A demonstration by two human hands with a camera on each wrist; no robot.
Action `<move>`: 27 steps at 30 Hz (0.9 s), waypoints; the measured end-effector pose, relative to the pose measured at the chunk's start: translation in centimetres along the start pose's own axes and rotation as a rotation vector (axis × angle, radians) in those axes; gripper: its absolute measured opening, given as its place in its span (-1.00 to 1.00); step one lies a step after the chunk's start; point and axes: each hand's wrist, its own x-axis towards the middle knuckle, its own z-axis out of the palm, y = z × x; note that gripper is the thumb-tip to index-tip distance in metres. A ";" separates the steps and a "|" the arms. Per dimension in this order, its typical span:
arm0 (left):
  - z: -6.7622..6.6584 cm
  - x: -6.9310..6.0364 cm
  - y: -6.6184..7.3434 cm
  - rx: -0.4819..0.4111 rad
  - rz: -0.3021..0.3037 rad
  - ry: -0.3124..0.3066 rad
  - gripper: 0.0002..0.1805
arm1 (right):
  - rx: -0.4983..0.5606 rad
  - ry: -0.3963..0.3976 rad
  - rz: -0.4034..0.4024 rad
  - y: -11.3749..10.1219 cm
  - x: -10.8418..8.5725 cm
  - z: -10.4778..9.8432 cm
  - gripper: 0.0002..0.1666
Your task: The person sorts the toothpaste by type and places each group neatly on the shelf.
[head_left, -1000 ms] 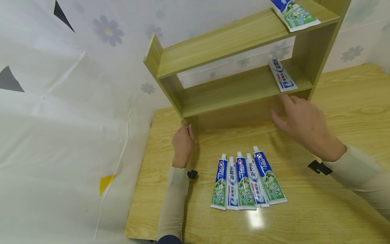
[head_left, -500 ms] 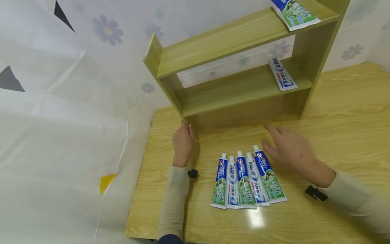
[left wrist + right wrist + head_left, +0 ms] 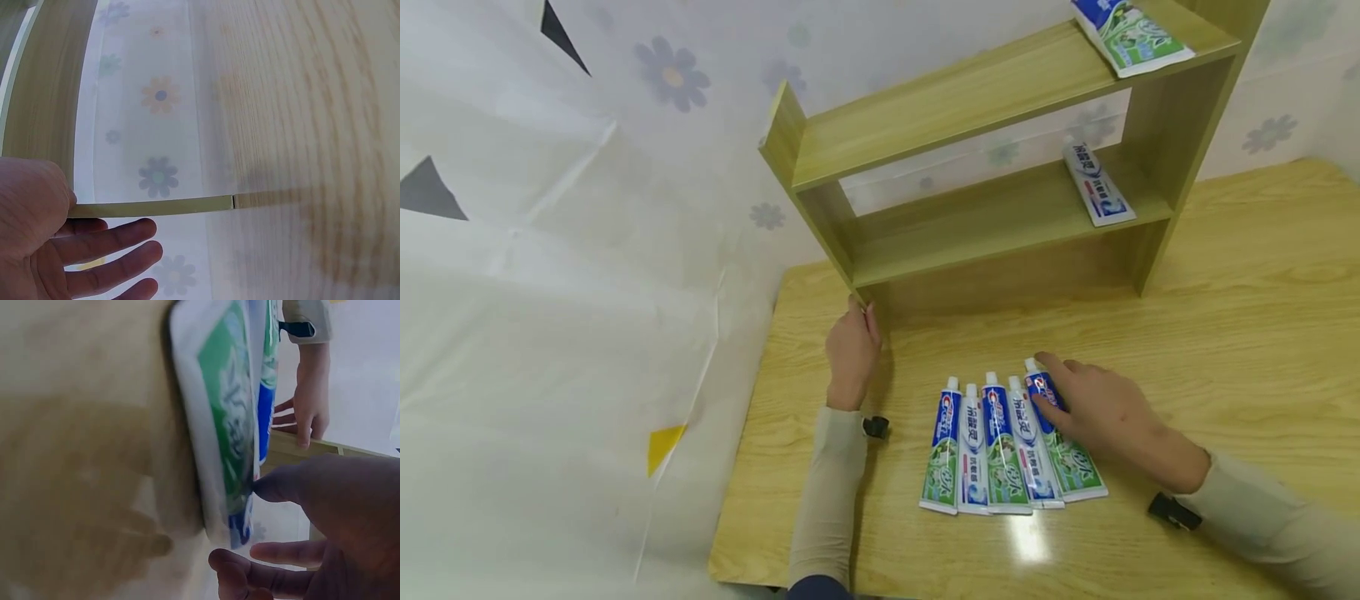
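My left hand [image 3: 852, 352] pinches the lower front edge of the wooden shelf's [image 3: 820, 233] left side panel. In the left wrist view the thumb lies on one side of that panel [image 3: 156, 207] and the fingers reach past the other. Several toothpaste tubes lie side by side on the table, caps toward the shelf. Over the rightmost green and blue toothpaste tube [image 3: 1075, 462] is my right hand [image 3: 1105, 412], fingers spread near the cap end. In the right wrist view the thumb appears to touch this tube [image 3: 228, 419], while the other fingers are just beyond its end.
One white toothpaste tube [image 3: 1097, 183] lies on the lower shelf board at the right. A green and blue toothpaste tube [image 3: 1135, 37] rests on the upper board, right side. Left of the table [image 3: 1247, 333] hangs a white sheet [image 3: 550, 350].
My right hand has come down from the lower shelf board's right end to the rightmost toothpaste tube on the table. The left hand stays at the shelf panel.
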 end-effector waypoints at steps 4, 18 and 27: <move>0.2 0.0 0.4 -0.004 -0.011 -0.013 -0.59 | 0.005 -0.021 0.013 -0.3 -0.5 0.5 -0.19; 0.4 -0.6 0.2 0.017 -0.006 -0.024 -0.54 | -0.021 -0.009 -0.022 -0.3 -1.2 0.8 -0.17; -0.2 -0.3 0.1 0.031 -0.017 -0.026 -0.54 | -0.005 -0.059 0.002 -0.7 -0.8 0.5 -0.11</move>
